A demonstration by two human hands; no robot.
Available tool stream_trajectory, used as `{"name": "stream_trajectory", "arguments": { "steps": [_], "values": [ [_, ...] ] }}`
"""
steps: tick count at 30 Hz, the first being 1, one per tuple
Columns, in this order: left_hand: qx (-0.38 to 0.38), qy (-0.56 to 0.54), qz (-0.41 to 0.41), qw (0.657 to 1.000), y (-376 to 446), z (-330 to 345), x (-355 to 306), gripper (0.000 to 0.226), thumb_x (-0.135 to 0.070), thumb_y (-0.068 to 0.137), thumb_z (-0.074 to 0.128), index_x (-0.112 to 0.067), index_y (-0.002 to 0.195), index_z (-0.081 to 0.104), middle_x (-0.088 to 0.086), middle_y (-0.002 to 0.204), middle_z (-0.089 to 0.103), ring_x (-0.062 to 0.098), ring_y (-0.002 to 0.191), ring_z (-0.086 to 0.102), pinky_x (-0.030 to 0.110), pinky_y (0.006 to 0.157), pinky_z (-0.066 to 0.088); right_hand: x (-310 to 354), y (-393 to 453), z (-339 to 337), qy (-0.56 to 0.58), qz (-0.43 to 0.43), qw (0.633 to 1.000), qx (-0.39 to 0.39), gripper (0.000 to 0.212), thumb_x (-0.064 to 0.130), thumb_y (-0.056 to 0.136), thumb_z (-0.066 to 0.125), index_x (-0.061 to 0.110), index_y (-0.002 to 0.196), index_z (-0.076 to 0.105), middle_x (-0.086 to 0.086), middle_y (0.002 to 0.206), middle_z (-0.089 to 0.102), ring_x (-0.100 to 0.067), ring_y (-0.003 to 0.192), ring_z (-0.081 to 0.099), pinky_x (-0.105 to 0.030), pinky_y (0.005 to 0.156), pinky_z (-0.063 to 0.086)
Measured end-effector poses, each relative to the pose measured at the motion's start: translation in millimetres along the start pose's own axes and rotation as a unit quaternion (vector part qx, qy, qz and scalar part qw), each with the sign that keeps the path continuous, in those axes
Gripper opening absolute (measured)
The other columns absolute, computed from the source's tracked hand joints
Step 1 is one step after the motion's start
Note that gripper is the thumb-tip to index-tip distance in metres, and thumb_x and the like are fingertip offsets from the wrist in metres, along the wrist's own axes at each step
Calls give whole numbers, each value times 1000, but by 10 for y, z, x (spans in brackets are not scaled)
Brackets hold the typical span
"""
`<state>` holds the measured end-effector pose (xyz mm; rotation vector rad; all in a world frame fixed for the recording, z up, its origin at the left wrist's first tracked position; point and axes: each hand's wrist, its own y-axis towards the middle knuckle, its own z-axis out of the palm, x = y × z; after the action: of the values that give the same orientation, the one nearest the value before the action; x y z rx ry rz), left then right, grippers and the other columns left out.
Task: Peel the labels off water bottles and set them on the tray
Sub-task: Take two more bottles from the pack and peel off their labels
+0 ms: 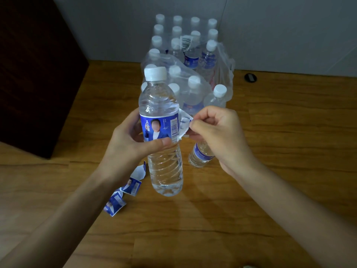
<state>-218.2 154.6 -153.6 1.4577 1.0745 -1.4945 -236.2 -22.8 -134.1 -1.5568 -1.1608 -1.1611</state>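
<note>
Peeled label scraps (123, 190) lie on the wooden table (270, 171) at lower left. The left hand (131, 140) grasps a capped water bottle (162, 117) upright above the table. The right hand (216, 132) pinches the lifted end of its blue label (185, 122). Below that hand lies a second bottle (199, 155); behind stands a shrink-wrapped bottle pack (185, 55).

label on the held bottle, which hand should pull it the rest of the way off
Right. The right hand already pinches the lifted flap of the label, while the left hand grips the bottle and steadies it upright.
</note>
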Motion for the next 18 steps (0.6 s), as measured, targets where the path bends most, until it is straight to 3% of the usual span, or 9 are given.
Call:
{"name": "stream_trajectory", "arguments": {
  "steps": [5, 10, 14, 16, 18],
  "values": [
    [16, -11, -2, 1000, -13, -27, 0, 59, -28, 59, 76, -27, 115, 59, -6, 102, 73, 12, 96, 69, 19, 72, 54, 27, 26, -51, 85, 56, 995, -15, 15, -5, 84, 56, 3, 72, 61, -5, 64, 65, -13, 59, 64, -21, 53, 53],
    [33, -21, 1, 999, -21, -19, -32, 54, -28, 58, 76, -31, 110, 60, -9, 100, 73, 8, 93, 69, 16, 70, 54, 37, 102, -74, 72, 62, 995, -13, 18, 3, 88, 54, 11, 73, 59, 4, 58, 66, -9, 59, 66, -24, 57, 55],
    [43, -22, 0, 999, -22, 9, -40, 58, -22, 58, 79, -28, 113, 58, -11, 101, 72, 7, 95, 69, 15, 70, 54, -21, 187, -49, -102, -27, 992, -66, 13, 22, 81, 69, 19, 78, 58, 11, 69, 60, -4, 64, 59, -27, 62, 50],
    [46, -21, -1, 999, -29, 18, -40, 59, -21, 59, 79, -27, 114, 58, -11, 102, 72, 8, 96, 69, 15, 70, 54, -70, 200, -42, -215, -82, 968, -101, 26, 32, 77, 74, 23, 85, 52, 14, 78, 56, -6, 68, 56, -24, 59, 47],
    [49, -22, -1, 999, -39, 20, -32, 58, -22, 59, 79, -27, 114, 58, -10, 103, 72, 9, 96, 69, 15, 70, 54, -85, 191, -50, -289, -151, 934, -147, 39, 30, 72, 79, 22, 91, 46, 11, 85, 52, -9, 70, 52, -17, 56, 39]
  ]
}}
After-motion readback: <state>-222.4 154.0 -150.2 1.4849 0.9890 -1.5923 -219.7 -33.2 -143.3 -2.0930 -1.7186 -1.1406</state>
